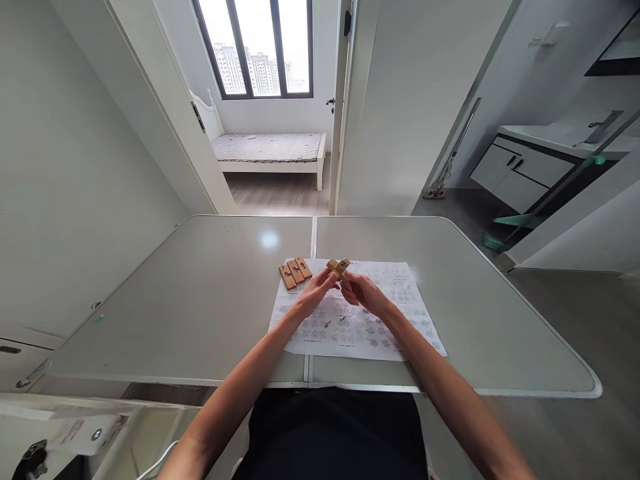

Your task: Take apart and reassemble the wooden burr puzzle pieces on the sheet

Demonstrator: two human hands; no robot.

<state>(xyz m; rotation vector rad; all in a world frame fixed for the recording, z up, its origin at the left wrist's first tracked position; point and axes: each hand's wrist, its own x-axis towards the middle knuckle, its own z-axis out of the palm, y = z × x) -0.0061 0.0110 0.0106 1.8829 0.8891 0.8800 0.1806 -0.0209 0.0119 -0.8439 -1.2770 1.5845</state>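
Note:
Both my hands meet above a printed instruction sheet [360, 320] on the grey table [200, 300]. My left hand [315, 293] and my right hand [363, 291] pinch a small cluster of crossed wooden puzzle pieces [339, 267] between their fingertips, held just above the paper. Three more notched wooden pieces [295, 272] lie side by side at the sheet's far left corner, a short way left of my left hand.
The folding table has a seam [313, 237] down its middle. Beyond it an open doorway shows a bed [267, 150] under a window. A green mop [515, 223] leans at the right, near a cabinet [520, 177].

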